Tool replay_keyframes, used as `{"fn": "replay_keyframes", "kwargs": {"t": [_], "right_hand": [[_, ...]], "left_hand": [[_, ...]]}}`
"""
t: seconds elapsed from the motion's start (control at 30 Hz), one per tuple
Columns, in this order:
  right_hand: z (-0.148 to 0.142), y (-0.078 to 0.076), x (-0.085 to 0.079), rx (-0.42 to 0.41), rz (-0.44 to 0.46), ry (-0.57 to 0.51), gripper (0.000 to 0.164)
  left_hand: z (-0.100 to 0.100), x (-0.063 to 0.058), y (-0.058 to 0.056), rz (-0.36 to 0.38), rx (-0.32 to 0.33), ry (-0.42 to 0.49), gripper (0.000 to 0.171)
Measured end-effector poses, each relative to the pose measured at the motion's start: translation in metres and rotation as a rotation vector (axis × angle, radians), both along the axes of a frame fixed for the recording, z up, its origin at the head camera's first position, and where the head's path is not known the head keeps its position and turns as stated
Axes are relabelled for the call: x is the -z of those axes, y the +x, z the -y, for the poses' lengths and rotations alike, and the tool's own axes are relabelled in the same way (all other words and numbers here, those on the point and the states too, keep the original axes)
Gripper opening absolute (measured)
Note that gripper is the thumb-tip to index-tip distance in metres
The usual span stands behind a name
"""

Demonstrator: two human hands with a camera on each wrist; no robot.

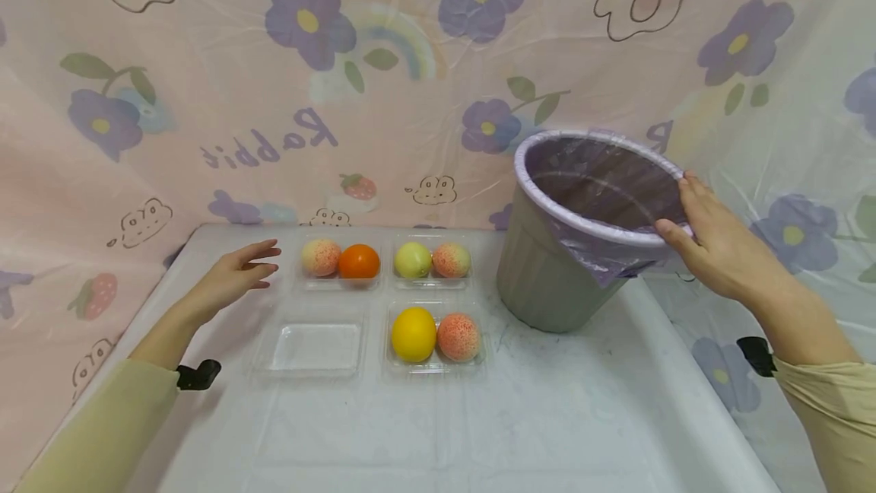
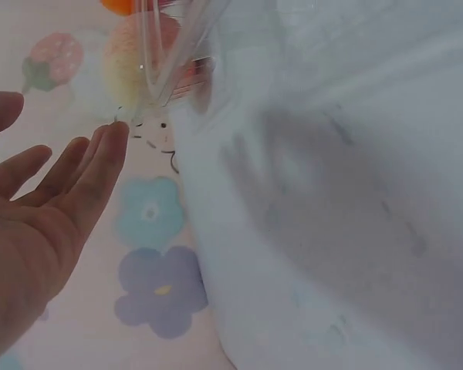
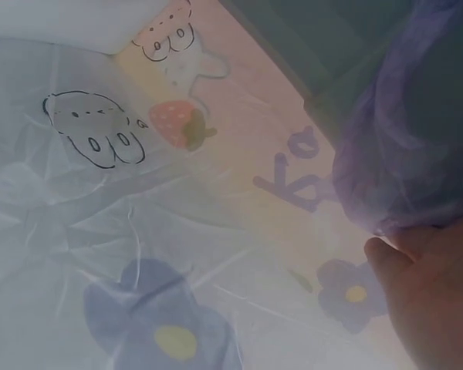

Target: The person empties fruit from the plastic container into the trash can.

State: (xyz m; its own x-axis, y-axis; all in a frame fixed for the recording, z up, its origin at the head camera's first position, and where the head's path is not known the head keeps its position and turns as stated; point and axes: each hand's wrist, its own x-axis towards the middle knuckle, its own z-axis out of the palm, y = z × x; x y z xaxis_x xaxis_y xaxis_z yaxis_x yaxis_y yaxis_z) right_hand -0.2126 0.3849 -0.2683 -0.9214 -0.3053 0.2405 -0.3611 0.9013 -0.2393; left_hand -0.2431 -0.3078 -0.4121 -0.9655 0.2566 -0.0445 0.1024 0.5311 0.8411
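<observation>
My right hand (image 1: 728,246) holds the right side of the rim of a grey-green trash bin (image 1: 557,280), its thumb and fingers apart along the edge. A thin purple bag (image 1: 595,249) lines the bin and folds over the rim. The bin leans to the right. My left hand (image 1: 229,276) hovers left of the fruit boxes, palm inward, fingers loosely extended with nothing in them. Nearest to it, a clear plastic box (image 1: 301,280) holds a speckled peach (image 1: 321,258) and an orange (image 1: 359,262). In the left wrist view the left fingers (image 2: 100,162) are relaxed.
Another clear box holds a yellow-green fruit (image 1: 413,260) and a peach (image 1: 452,259). In front, a third has a yellow fruit (image 1: 414,334) and a reddish peach (image 1: 458,337); beside it lies an empty clear box (image 1: 318,347). A patterned curtain (image 1: 274,97) surrounds the white table (image 1: 411,432).
</observation>
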Motion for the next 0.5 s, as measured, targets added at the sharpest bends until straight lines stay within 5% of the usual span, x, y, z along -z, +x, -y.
{"fn": "replay_keyframes", "kwargs": {"t": [0.5], "right_hand": [[0.0, 0.0, -0.001, 0.008, 0.016, 0.014, 0.076]], "left_hand": [[-0.006, 0.011, -0.064, 0.076, 0.052, -0.166, 0.065]]}}
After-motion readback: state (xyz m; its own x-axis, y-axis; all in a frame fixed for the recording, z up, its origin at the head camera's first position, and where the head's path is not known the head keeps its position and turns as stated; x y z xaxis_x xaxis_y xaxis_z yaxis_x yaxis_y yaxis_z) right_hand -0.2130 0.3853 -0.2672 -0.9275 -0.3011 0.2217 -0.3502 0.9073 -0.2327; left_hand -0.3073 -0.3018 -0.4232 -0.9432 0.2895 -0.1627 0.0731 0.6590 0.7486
